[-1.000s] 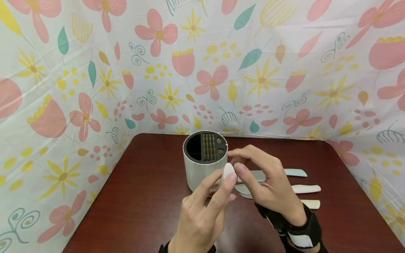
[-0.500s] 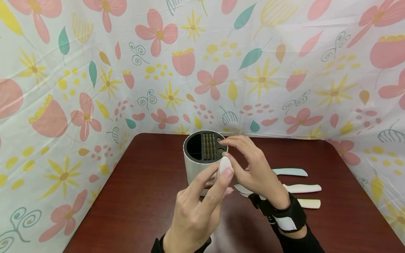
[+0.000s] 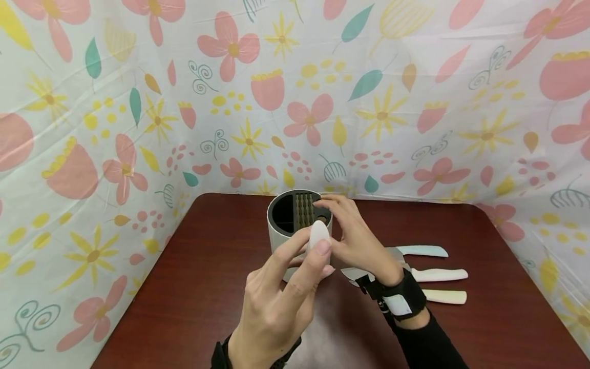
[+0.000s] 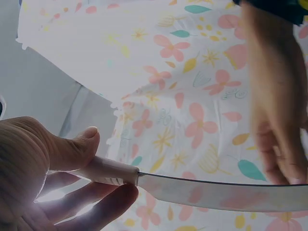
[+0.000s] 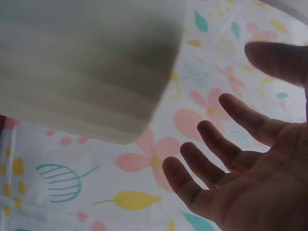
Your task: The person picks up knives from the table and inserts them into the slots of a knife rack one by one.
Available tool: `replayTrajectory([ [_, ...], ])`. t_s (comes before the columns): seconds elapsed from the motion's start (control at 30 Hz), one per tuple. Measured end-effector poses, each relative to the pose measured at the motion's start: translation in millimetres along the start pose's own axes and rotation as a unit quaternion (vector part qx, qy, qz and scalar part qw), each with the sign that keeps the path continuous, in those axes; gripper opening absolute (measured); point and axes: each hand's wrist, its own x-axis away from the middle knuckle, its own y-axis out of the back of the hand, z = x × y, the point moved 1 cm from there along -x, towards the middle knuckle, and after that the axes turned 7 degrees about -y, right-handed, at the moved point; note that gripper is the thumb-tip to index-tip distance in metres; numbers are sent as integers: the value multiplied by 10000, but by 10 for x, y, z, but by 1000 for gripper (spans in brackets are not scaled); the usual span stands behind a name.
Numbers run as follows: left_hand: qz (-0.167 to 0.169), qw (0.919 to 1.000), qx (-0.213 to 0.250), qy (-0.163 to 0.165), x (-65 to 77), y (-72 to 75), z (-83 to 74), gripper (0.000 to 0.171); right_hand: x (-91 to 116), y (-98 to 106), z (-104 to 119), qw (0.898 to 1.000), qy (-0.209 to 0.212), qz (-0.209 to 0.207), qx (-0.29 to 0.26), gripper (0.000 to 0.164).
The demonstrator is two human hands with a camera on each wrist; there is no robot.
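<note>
My left hand (image 3: 276,307) grips the pale handle of a knife (image 4: 113,172), thumb on one side and fingers on the other. In the left wrist view its long blade (image 4: 216,193) stretches to the right; in the head view the blade is mostly hidden behind the handle end. Just beyond stands a round white knife holder (image 3: 278,237) with a black slotted top. My right hand (image 3: 361,238) is at the holder's right rim, fingers spread and loosely bent. In the right wrist view its fingers are apart from the holder wall (image 5: 86,82) and hold nothing.
To the right, several knives lie on the dark brown table (image 3: 221,287): one with a light blue handle (image 3: 424,250), one white (image 3: 442,275), one cream (image 3: 446,296). My right forearm partly covers their blades. A flowered cloth (image 3: 295,102) hangs behind the table.
My left hand has moved left and a little up with the knife, closer to the holder. My right hand has moved left to the holder's rim, uncovering more of the knives on the table.
</note>
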Motion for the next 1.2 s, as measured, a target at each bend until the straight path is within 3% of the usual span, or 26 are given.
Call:
replayTrajectory([
  [0.27,-75,9998,-61,-200,-57,5,24,40,-51,-89,-169,9990,-311,284,131,73],
  [0.5,-165,9993,-33,-330,-116,0,57,38,-82,-180,-342,9974,-580,414,123,74],
  [0.77,-363,9975,-235,-567,-70,-42,130,40,-66,-264,-457,9950,-931,359,35,87],
  [1.03,-464,9968,-244,-612,-62,-54,186,38,-14,-467,-560,9860,-1354,481,-843,82],
  [1.2,-511,9971,-225,-508,-109,-55,215,33,33,-600,-586,9801,-1362,310,-1409,84],
])
